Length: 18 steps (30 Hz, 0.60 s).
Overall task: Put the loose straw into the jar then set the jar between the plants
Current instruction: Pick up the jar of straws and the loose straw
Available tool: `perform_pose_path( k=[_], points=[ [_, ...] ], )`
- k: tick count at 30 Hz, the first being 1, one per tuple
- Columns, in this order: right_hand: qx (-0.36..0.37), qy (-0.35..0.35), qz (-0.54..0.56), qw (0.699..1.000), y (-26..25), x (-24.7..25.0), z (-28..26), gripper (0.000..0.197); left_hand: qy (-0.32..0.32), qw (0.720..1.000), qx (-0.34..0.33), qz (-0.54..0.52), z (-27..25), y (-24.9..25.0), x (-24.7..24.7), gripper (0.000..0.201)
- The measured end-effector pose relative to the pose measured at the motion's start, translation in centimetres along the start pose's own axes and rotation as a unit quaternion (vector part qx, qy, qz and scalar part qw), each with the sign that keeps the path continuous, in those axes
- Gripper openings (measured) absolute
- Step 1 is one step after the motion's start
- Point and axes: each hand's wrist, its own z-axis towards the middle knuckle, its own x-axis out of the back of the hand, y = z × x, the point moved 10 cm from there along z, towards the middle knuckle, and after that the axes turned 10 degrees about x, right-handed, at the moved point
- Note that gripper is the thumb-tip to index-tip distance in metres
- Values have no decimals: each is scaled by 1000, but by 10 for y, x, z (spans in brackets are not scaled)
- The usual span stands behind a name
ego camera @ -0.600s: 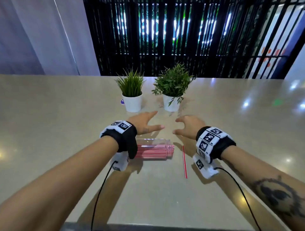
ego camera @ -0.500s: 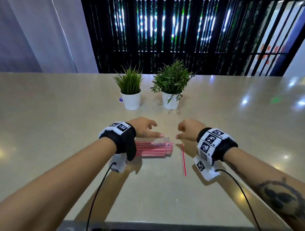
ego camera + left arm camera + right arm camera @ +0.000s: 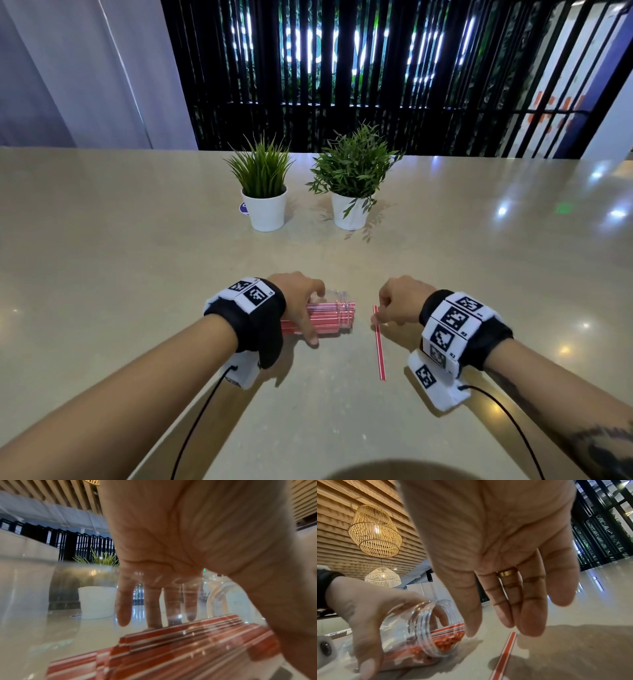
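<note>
A clear jar (image 3: 337,313) packed with red-and-white straws lies on its side on the beige table (image 3: 102,257), mouth to the right. My left hand (image 3: 305,308) grips its body, thumb on the near side and fingers over the far side; those fingers (image 3: 152,608) show through the glass. The loose straw (image 3: 379,346) lies just right of the mouth, pointing away from me. My right hand (image 3: 385,310) hangs over its far end with straight fingers (image 3: 529,615), tips at the straw (image 3: 505,654), nothing pinched. The jar's mouth (image 3: 426,628) opens toward that hand.
Two potted plants stand farther back: a grass plant (image 3: 263,205) on the left and a leafy plant (image 3: 352,192) on the right, with a narrow strip of bare table (image 3: 308,222) between the pots. A blue sticker (image 3: 244,207) lies behind the left pot.
Both hands drew back toward me and came down. The left hand closed round the jar. The right hand dropped to the far end of the loose straw.
</note>
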Motion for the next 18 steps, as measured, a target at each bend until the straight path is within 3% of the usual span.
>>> perform_pose_path(
  k=[6, 11, 14, 18],
  points=[
    [1, -2, 10, 1000, 2, 3, 0, 28, 72, 989, -33, -121, -5, -3, 36, 77],
    [7, 0, 16, 1000, 1, 5, 3, 31, 165, 943, -76, -280, -27, -1, 78, 78],
    [-2, -9, 10, 1000, 4, 0, 7, 37, 216, 939, -75, -257, -37, 2, 91, 70],
    [-35, -16, 3, 999, 15, -6, 9, 40, 221, 934, -76, -269, -34, 1, 91, 68]
  ],
)
